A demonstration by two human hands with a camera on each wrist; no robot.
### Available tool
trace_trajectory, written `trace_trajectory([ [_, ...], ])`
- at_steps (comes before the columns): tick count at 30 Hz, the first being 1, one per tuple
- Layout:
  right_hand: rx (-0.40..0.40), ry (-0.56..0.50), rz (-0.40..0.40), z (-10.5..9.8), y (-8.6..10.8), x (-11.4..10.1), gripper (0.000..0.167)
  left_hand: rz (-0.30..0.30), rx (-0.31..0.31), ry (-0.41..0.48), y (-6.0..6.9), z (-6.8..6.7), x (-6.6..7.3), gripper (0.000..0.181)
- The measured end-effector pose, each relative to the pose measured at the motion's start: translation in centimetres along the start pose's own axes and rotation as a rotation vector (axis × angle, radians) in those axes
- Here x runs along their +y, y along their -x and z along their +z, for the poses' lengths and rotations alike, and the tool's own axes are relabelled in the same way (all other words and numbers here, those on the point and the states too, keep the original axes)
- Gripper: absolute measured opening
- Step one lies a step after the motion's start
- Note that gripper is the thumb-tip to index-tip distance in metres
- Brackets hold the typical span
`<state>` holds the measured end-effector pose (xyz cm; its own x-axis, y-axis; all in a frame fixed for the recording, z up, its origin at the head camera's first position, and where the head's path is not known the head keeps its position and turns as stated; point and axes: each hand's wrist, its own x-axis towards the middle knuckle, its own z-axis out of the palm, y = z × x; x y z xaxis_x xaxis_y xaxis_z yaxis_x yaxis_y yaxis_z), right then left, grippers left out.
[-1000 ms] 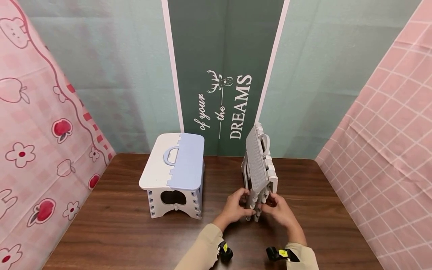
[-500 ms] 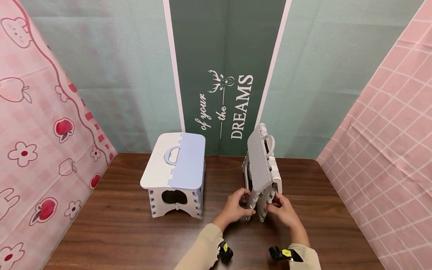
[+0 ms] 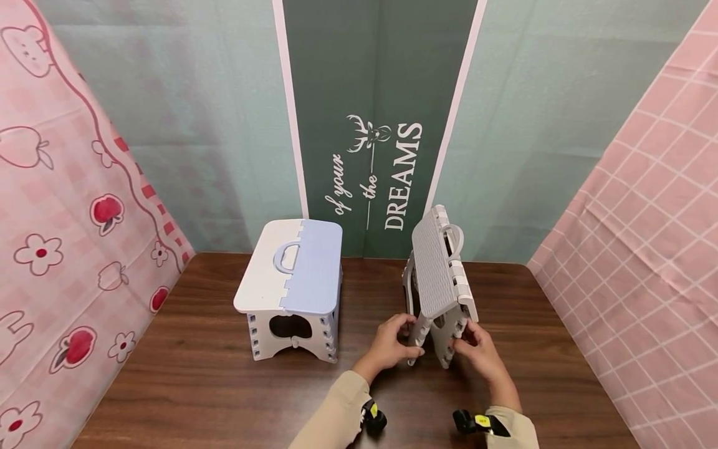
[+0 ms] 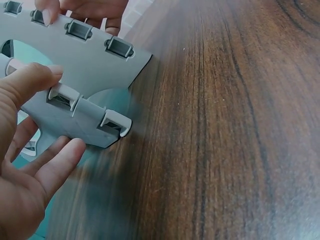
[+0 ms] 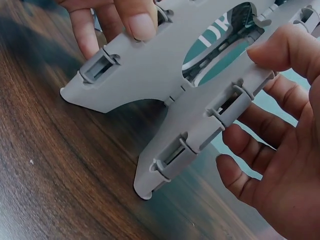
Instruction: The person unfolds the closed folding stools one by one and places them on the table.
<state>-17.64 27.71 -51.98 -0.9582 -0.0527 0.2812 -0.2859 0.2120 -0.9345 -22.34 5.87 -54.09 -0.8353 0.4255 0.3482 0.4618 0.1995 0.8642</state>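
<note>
A grey folding stool [image 3: 434, 265] stands partly unfolded on the table, its top slanting and its legs spread in a narrow V. My left hand [image 3: 389, 346] grips the left leg edge low down, thumb on the near side and fingers behind. On the opposite side, my right hand [image 3: 482, 355] pinches the right leg edge. The right wrist view shows the hinged end panel [image 5: 172, 95] half spread between both hands, with the right thumb pressing its edge. In the left wrist view the left thumb [image 4: 37, 80] lies over the hinge slots. The stool's feet appear to touch the table.
To the left, a white and blue folding stool [image 3: 291, 268] stands fully unfolded on the brown wooden table [image 3: 213, 386]. A green cloth backdrop [image 3: 219, 125] hangs behind the table. Pink cloths [image 3: 645, 249] close in both sides.
My right hand has moved to the right with the grey stool's right leg, widening the gap between its legs. The top has tilted further right. My left hand has stayed in place.
</note>
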Motion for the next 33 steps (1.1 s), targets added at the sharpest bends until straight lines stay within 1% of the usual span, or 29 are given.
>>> trace_trajectory([
  [5,0.017,-0.001,-0.003,-0.3,0.2,0.2,0.030,-0.011,-0.002,-0.021,0.1,0.0,0.0,0.053],
  [9,0.038,-0.016,-0.004,-0.6,0.3,0.3,0.037,-0.002,0.003,-0.039,0.1,0.0,0.1,0.053],
  [12,0.056,-0.031,0.001,-0.8,0.4,0.3,0.042,0.002,0.007,-0.035,0.1,0.1,0.2,0.053],
  [18,0.070,-0.020,0.009,-1.1,0.5,0.3,0.042,-0.011,0.021,-0.039,0.2,0.0,0.2,0.052],
  [22,0.096,-0.012,0.015,-1.4,0.6,0.3,0.047,-0.032,0.021,-0.015,0.3,0.0,0.2,0.053],
  [26,0.105,-0.032,0.015,-1.6,0.7,0.5,0.052,-0.047,0.017,0.009,0.3,0.0,0.3,0.052],
  [32,0.108,-0.024,0.021,-2.2,0.8,0.7,0.053,-0.039,0.015,0.003,0.4,0.0,0.2,0.052],
  [33,0.110,-0.018,0.025,-2.2,0.9,0.7,0.053,-0.026,0.021,-0.001,0.3,0.1,-0.1,0.053],
])
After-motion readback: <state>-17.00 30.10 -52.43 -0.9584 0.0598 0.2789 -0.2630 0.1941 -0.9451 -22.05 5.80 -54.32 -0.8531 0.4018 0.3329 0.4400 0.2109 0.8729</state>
